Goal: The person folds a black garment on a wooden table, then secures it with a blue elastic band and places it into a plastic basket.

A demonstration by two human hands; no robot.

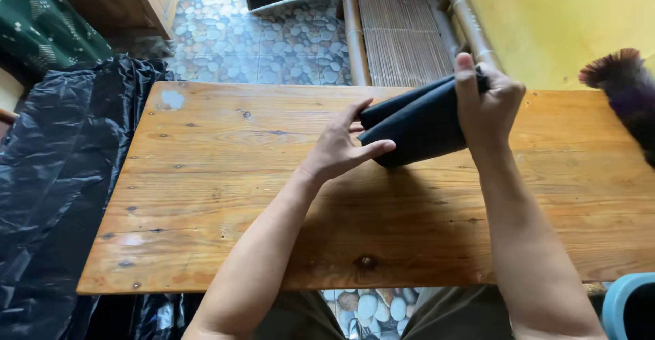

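- Gripped from above by the right hand [488,104] is a folded dark cloth [416,125]; the fingers are curled over its far upper end, and the index finger is laid along the top edge.
- Against the near, left end of the cloth the left hand [338,150] is pressed, fingers spread open, the thumb laid under the lower fold; nothing is closed in it.
- The cloth is held just over the far middle part of a wooden table [225,196]; whether its lower edge touches the wood cannot be told.
- How many layers are folded is hard to make out, since the fabric reads as a nearly uniform dark mass.
- Black plastic sheeting [51,176] is draped off the table's left side and cut by the frame edge.
- A dark feathery duster [624,87] is cut off at the right edge.
- A light blue rim [617,299] is only partly seen at the lower right corner.
- Pebble-patterned flooring [286,39] and a bamboo bench [399,29] lie beyond the table.
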